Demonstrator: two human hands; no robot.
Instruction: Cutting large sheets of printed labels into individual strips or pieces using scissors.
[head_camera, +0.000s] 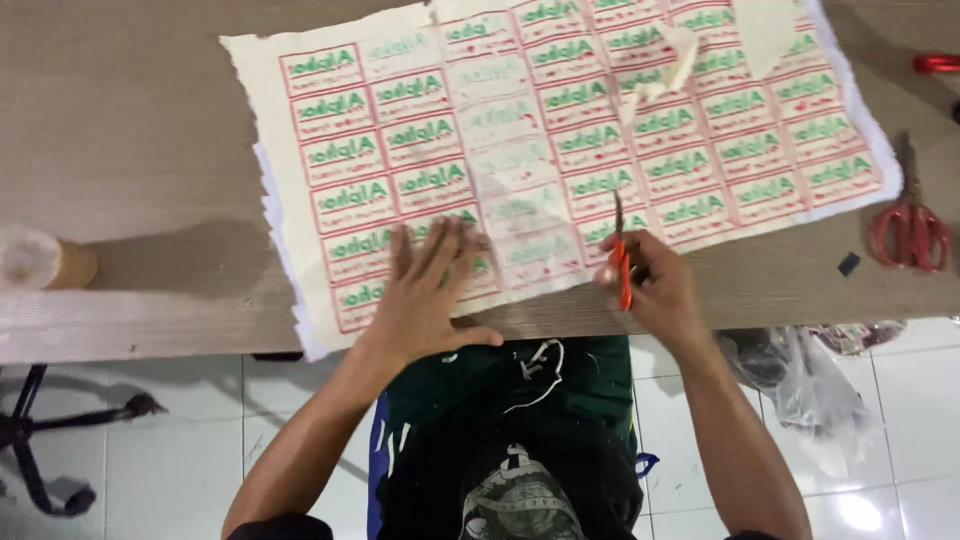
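A large cream sheet (560, 130) printed with rows of red-framed green labels lies across the wooden table (130, 130). My left hand (430, 290) presses flat on the sheet's near edge, fingers spread. My right hand (655, 285) grips a thin orange-handled cutting tool (621, 255), its dark blade tip resting on the sheet between two label columns. A paler strip runs down the sheet's middle where the print looks faded or peeled. Loose pale scraps (665, 65) lie on the sheet's far part.
Red-handled scissors (908, 228) lie on the table at the right, with a small dark bit (848, 264) beside them. A roll of tape (35, 260) stands at the left edge. A clear plastic bag (800, 380) hangs below the table. A red object (935, 63) is at far right.
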